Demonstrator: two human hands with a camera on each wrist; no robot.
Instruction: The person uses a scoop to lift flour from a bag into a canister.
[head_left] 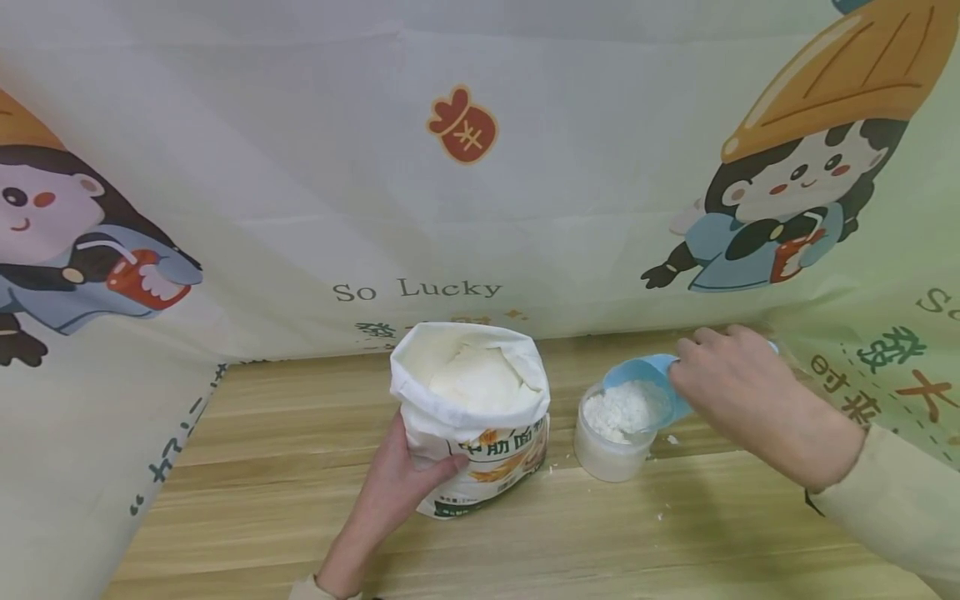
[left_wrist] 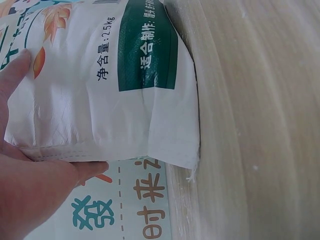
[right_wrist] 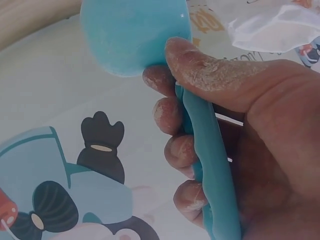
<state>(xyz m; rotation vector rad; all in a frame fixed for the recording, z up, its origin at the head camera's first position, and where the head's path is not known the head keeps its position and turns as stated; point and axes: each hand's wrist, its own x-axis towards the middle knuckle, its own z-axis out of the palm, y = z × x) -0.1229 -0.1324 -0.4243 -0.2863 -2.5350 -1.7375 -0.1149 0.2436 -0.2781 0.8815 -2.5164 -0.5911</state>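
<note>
My left hand [head_left: 408,479] grips the lower left side of an open white flour bag [head_left: 468,421], thumb across its printed front. Pale flour fills the bag up near its folded rim. In the left wrist view the bag [left_wrist: 125,115] stands on the wood, with fingers around its edge. My right hand [head_left: 738,383] holds a blue scoop [head_left: 678,404] tilted over a small clear tub [head_left: 611,458]. White flour [head_left: 622,410] heaps at the tub's mouth and against the scoop. The right wrist view shows floury fingers curled around the scoop's handle [right_wrist: 212,165].
Both things stand on a wood-grain tabletop [head_left: 270,467]. Small flour crumbs [head_left: 660,517] lie near the tub. A printed cloth [head_left: 315,167] with cartoon figures rises behind the table and along both sides.
</note>
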